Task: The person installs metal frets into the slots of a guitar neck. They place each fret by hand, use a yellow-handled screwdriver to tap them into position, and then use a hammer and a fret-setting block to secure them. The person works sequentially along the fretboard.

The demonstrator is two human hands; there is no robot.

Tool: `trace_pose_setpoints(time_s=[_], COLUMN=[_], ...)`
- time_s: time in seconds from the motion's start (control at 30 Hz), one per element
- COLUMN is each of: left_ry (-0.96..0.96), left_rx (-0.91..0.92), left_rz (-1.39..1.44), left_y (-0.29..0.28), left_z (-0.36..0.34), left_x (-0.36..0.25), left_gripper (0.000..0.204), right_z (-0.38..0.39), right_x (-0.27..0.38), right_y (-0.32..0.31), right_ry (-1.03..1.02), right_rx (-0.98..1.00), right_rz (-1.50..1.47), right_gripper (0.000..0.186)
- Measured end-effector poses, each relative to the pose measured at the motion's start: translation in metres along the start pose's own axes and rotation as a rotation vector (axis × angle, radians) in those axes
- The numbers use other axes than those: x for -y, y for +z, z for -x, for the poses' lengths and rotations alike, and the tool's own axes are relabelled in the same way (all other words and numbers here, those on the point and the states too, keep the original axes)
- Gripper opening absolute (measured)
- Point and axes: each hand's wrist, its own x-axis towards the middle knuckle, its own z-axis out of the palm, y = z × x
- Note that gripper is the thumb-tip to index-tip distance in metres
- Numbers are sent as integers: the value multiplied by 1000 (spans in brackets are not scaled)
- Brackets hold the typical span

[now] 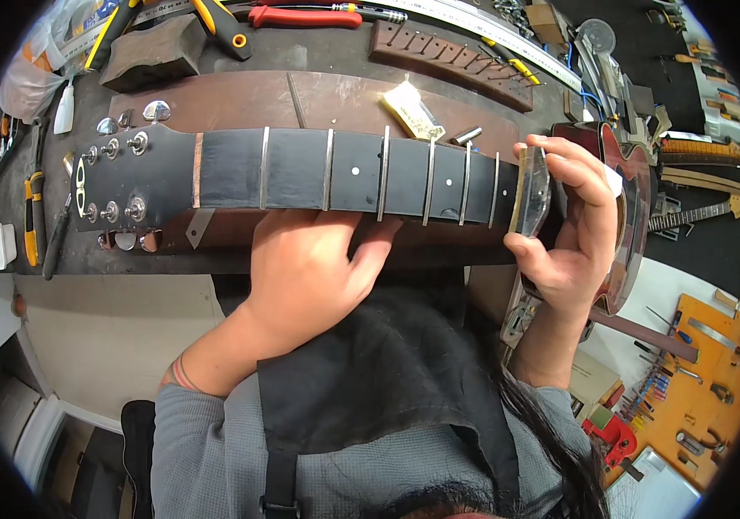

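A guitar neck (301, 169) lies across the bench, its dark fretboard up and its headstock (119, 182) to the left. Tuning posts stand on the headstock, and metal frets cross the board. My left hand (309, 264) grips the neck from the near side, with fingers tucked underneath and partly hidden. Over the frets close to the guitar body (631, 186), my right hand (582, 229) pinches a small dark block with bevelled ends and a yellowish edge (532, 192) between thumb and fingers. The block lies crosswise on the fretboard; its underside is hidden.
Behind the neck are a crumpled yellowish packet (411, 111), a wooden rack with pins (452, 65), red-handled pliers (305, 17) and a dark curved block (154, 52). Yellow-black tools (35, 216) lie at left. A second guitar neck (690, 216) and an orange tool board (707, 381) stand right.
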Motion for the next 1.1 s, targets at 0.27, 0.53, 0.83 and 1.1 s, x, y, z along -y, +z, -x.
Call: trace_pose_setpoints(time_s=[0.27,0.53,0.83,1.1], left_ry=[125,246,-13,-115], left_rx=[-50,-126,-95,18], left_rz=[-134,-183,459,914], left_y=[21,43,27,12], left_z=[-5,-9,-14,-4], left_x=[10,12,7,19], left_gripper=[53,32,54,53], right_z=[3,5,8,16], right_x=[0,-2,1,3], right_y=[-2,-4,-31,-39], right_ry=[47,66,74,192], right_rx=[-5,5,-152,-119], right_rz=[-35,-110,-226,-232], right_gripper=[73,76,79,75])
